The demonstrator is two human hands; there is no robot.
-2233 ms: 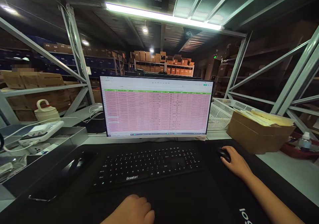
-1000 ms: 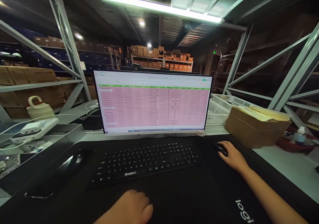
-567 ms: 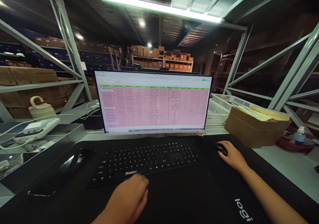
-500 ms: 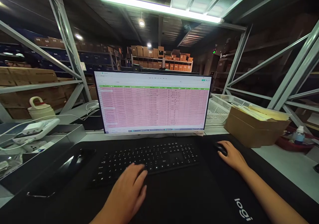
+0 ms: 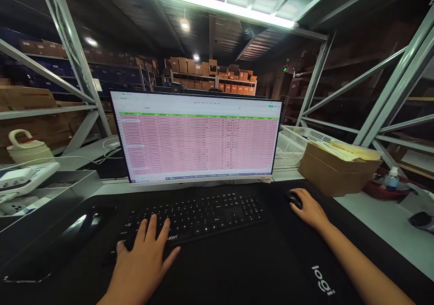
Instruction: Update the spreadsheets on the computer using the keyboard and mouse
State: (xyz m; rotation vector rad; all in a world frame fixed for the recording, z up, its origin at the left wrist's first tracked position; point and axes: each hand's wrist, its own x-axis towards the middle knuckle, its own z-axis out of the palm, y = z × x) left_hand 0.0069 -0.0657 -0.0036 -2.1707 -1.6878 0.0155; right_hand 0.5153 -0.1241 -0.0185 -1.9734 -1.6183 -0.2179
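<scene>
My left hand (image 5: 140, 255) lies over the left end of a black keyboard (image 5: 203, 219), its fingers spread on the keys and nothing in its grasp. On the right, my right hand (image 5: 309, 209) is wrapped over a black mouse (image 5: 295, 199). Both rest on a black desk mat (image 5: 230, 269) with white "logi" lettering. Behind the keyboard stands a monitor (image 5: 200, 144) showing a pink spreadsheet with a green header row; its text is too small to read.
Right of the monitor are a cardboard box (image 5: 334, 171) of envelopes, white baskets (image 5: 288, 149) and a small spray bottle (image 5: 392, 178). At left are a grey tray (image 5: 76, 187), a power strip (image 5: 30, 178) and a cream jug (image 5: 29, 150). Metal racks with boxes stand behind.
My left hand has moved left along the keyboard and its fingers have spread. My right hand stays on the mouse. The whole view has shifted slightly.
</scene>
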